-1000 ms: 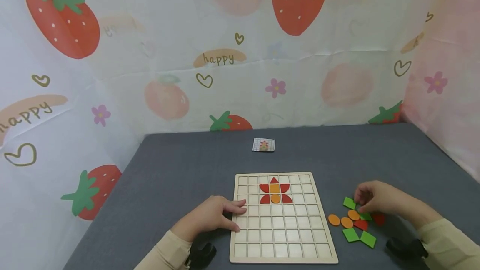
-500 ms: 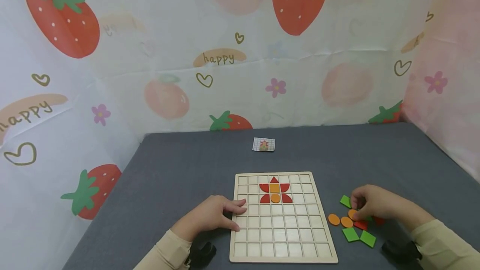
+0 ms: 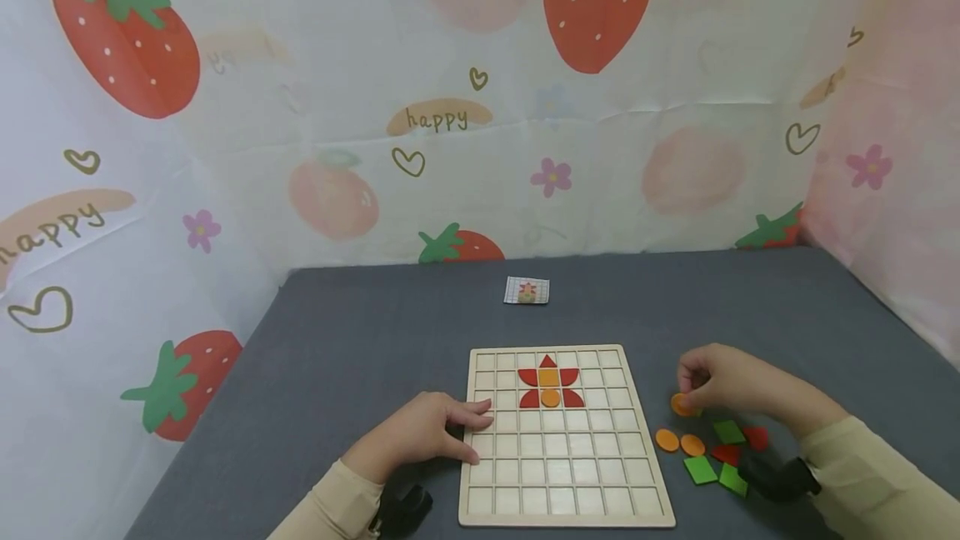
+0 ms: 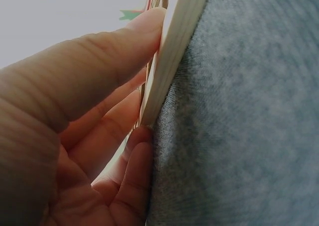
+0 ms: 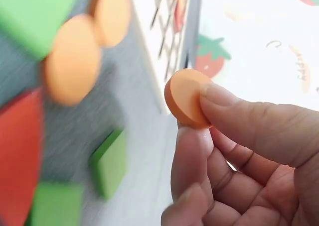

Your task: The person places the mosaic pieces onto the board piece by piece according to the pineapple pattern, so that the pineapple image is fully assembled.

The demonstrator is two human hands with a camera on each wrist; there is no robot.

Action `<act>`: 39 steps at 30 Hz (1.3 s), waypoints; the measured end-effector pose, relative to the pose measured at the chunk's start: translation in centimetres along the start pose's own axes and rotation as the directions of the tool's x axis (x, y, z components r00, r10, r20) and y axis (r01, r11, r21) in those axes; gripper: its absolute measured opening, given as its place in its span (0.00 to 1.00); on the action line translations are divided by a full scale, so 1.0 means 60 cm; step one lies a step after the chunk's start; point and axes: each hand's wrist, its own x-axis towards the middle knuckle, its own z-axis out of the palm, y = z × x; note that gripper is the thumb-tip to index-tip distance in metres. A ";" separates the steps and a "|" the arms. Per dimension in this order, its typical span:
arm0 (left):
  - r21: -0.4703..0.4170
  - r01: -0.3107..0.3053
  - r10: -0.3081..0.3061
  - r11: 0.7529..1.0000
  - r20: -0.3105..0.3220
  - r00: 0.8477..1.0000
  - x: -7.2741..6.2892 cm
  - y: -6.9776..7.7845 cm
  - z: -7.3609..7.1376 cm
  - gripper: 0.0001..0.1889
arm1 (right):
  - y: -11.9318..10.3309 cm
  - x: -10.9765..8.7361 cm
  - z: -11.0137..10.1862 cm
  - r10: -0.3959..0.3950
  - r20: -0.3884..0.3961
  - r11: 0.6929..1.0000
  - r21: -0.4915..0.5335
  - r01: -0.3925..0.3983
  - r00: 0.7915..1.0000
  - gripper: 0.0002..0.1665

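Between right thumb and fingers, my right hand (image 3: pixel 731 377) pinches an orange disc (image 5: pixel 188 97), above the table just right of the board. Two more orange discs (image 3: pixel 667 440) lie by the board's right edge. Around them are several green square tiles (image 3: pixel 701 470) and red pieces (image 3: pixel 756 437). My left hand (image 3: pixel 427 432) rests at the left edge of a pale wooden grid board (image 3: pixel 570 520), its thumb and fingertips touching the rim. Near the board's top sit red pieces (image 3: pixel 547 362) around an orange square (image 3: pixel 549 377) and an orange disc (image 3: pixel 551 398).
A small printed card (image 3: pixel 527 290) with a grid picture lies behind the board. Grey cloth (image 3: pixel 375 332) covers the table. A strawberry-patterned curtain (image 3: pixel 337 90) hangs at the back and sides. Dark devices (image 3: pixel 776 477) are strapped to both wrists.
My right hand has moved left and away from the loose pieces, lifting an orange disc off the pile. My left hand and the board have stayed in place.
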 end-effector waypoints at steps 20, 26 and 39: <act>0.010 0.022 -0.022 1.000 0.007 1.000 0.004 -0.002 0.000 0.28 | -0.077 0.076 0.061 -0.079 -0.021 0.995 0.052 0.080 0.997 0.07; 0.001 0.023 -0.023 1.000 0.007 1.000 0.004 -0.005 0.003 0.28 | -0.090 0.099 0.086 -0.115 -0.004 0.992 0.058 0.115 0.993 0.07; -0.020 0.011 -0.011 1.000 -0.001 1.000 0.005 -0.008 0.005 0.27 | -0.132 0.136 0.145 -0.160 -0.008 0.987 0.030 0.161 0.987 0.09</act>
